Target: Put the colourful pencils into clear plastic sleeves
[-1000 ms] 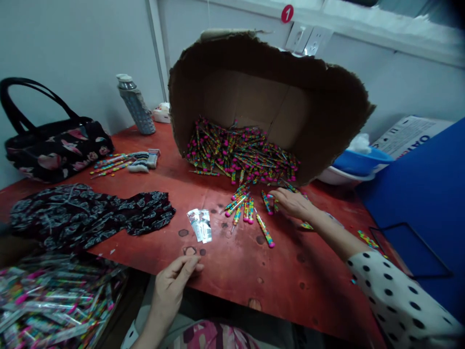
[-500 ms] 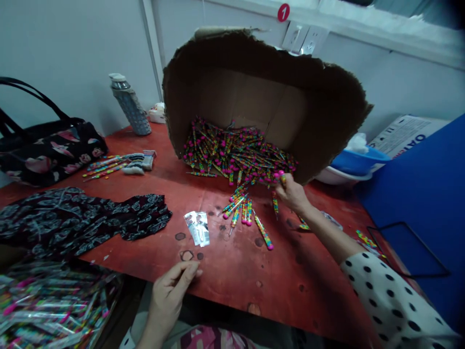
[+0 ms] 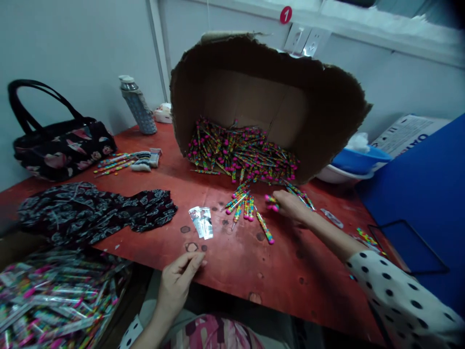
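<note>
Colourful patterned pencils with pink ends are heaped inside a tipped cardboard box that opens toward me. My right hand is just in front of the box, closed around a few of these pencils, their pink ends sticking out to the left. A small group of loose pencils lies on the red table, and a single pencil is beside them. Over the front table edge, my left hand has thumb and fingers pinched together; anything between them is hidden. Small clear packets lie beyond it.
At the lower left stands a box of wrapped pencils. A dark patterned cloth, a floral handbag and a bottle are on the left. Basins and a blue panel stand on the right.
My right hand has drawn back from the box's front edge toward me, bringing several pencils with it. More pencils show by the box's right front. My left hand stays pinched.
</note>
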`<state>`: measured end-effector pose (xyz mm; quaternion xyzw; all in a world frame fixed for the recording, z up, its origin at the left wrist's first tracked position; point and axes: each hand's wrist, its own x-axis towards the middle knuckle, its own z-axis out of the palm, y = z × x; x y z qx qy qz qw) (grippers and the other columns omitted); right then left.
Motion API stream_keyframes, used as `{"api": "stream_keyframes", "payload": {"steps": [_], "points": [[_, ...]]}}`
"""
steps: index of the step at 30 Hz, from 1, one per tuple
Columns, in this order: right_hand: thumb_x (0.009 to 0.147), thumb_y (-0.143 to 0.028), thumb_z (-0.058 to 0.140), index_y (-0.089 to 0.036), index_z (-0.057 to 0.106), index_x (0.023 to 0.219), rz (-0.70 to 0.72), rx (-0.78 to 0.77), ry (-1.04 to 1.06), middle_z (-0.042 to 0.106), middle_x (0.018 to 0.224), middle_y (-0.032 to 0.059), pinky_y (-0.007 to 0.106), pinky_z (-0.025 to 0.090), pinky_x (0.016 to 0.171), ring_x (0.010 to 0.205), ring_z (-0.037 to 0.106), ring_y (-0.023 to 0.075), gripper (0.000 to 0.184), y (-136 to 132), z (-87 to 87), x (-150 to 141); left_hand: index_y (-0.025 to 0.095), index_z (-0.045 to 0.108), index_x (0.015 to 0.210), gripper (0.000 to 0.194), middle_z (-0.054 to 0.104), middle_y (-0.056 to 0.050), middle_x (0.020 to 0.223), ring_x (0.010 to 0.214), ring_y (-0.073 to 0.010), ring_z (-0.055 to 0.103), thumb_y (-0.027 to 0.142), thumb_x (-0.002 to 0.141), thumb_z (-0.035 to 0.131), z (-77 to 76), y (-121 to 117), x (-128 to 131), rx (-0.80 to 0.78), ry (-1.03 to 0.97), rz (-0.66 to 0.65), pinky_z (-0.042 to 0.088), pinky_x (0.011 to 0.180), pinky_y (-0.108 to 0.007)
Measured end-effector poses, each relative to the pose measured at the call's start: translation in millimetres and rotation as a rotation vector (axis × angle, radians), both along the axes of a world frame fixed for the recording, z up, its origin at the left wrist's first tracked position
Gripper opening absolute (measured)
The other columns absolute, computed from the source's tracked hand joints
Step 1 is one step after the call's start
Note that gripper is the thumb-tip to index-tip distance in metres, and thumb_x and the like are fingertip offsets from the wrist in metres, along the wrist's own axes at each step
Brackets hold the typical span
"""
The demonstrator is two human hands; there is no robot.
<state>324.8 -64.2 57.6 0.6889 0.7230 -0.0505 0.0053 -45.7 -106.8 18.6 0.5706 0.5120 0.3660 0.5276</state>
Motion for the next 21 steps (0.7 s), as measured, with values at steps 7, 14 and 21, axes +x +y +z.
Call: {"api": "stream_keyframes", "payload": {"steps": [7,14,21], "points": [[0.091,-0.014,0.030,-0.020,0.052,0.114,0.807,-0.038,-0.084,0.060,0.084,0.0050,0.037,0.029,0.084,0.076,0.051,0.0169,0.032,-40.0,12.7,-33.4,0.017,0.068,0.073,0.029,0.069,-0.004,0.068,0.067,-0.0181,0.063,0.043,0.073,0.056,0.0,-0.2,1.5,0.000,0.008,-0.014,0.049,0.065,-0.025],[0.090,-0.019,0.039,-0.015,0.060,0.090,0.754,0.004,-0.225,0.059,0.091,0.0110,0.036,0.036,0.075,0.081,0.052,0.0200,0.021,-33.4,5.7,-22.9,0.017,0.068,0.074,0.030,0.069,-0.003,0.068,0.068,-0.0186,0.063,0.044,0.073,0.056,-2.6,-1.9,2.0,-0.030,0.000,-0.015,0.050,0.067,-0.026],[0.089,-0.014,0.034,-0.016,0.052,0.113,0.809,0.097,-0.155,0.047,0.128,0.0120,0.043,0.029,0.096,0.119,0.040,0.0217,0.030,8.1,-7.5,-28.8,0.017,0.068,0.074,0.027,0.068,-0.003,0.067,0.067,-0.0175,0.063,0.042,0.073,0.057,-7.2,-2.9,2.5,-0.013,-0.013,-0.023,0.050,0.066,-0.025]]}}
